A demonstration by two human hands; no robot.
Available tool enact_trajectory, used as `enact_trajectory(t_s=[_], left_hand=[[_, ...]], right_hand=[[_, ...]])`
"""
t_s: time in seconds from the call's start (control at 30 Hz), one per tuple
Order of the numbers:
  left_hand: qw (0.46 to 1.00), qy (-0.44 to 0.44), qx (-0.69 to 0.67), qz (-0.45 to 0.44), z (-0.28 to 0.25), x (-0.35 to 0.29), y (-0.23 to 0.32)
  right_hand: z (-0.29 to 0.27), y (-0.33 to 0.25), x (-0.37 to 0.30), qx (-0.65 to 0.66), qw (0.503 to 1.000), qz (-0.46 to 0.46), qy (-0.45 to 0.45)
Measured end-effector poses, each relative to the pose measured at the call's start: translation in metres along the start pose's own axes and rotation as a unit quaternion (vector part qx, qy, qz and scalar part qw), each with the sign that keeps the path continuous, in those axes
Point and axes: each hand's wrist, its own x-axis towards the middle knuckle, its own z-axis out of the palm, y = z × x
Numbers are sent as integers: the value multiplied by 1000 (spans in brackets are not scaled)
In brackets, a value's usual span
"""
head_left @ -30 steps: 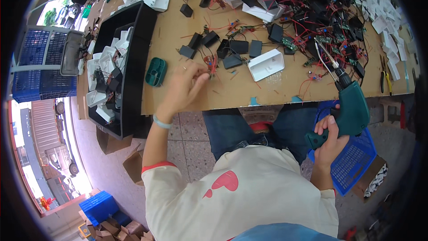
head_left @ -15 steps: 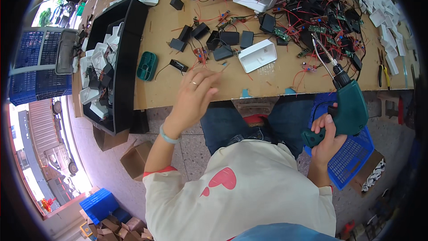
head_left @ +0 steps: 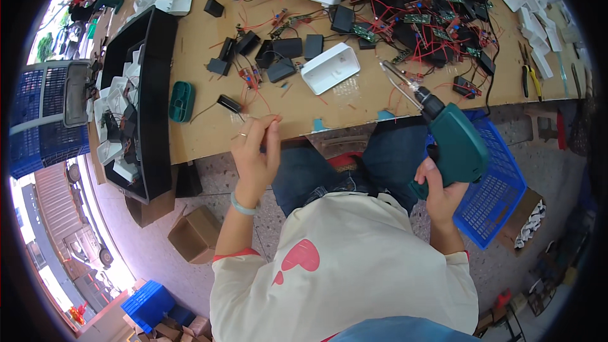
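My right hand [head_left: 440, 190] grips the handle of a green soldering gun [head_left: 459, 145]. Its metal tip and thin feed tube point up and left over the table's front part, just right of an open white plastic case [head_left: 330, 68]. At the table's front edge is my left hand [head_left: 253, 149], thumb and forefinger pinched together; whatever is between them is too small to make out. Just beyond it lie a small black box with a wire [head_left: 229, 103] and a red circuit board [head_left: 250, 78]. Several black boxes with wires [head_left: 282, 69] are grouped left of the white case.
A big tangle of red wires, green boards and black boxes [head_left: 418, 22] covers the far right. White cases [head_left: 535, 31] pile beyond it. Pliers [head_left: 531, 76] lie at right. A black bin [head_left: 155, 107] and a green tray [head_left: 182, 101] stand left; a blue basket [head_left: 491, 183] is below right.
The whole view has shifted, so table things appear farther left. My left hand has drawn back toward me, its fingers now pinched. The soldering gun's tip has swung left, nearer the white case.
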Motion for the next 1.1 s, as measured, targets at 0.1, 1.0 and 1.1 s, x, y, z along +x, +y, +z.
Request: enact_trajectory(t_s=[0.1,1.0,1.1], left_hand=[[1000,-6,-21,13,13,16,34],[967,113,216,79,114,66,32],[960,123,237,87,117,66,31]], right_hand=[[-4,6,0,-34,999,6,-10],[22,32,29,-141,987,-57,-56],[26,28,32,-148,986,-59,-46]])
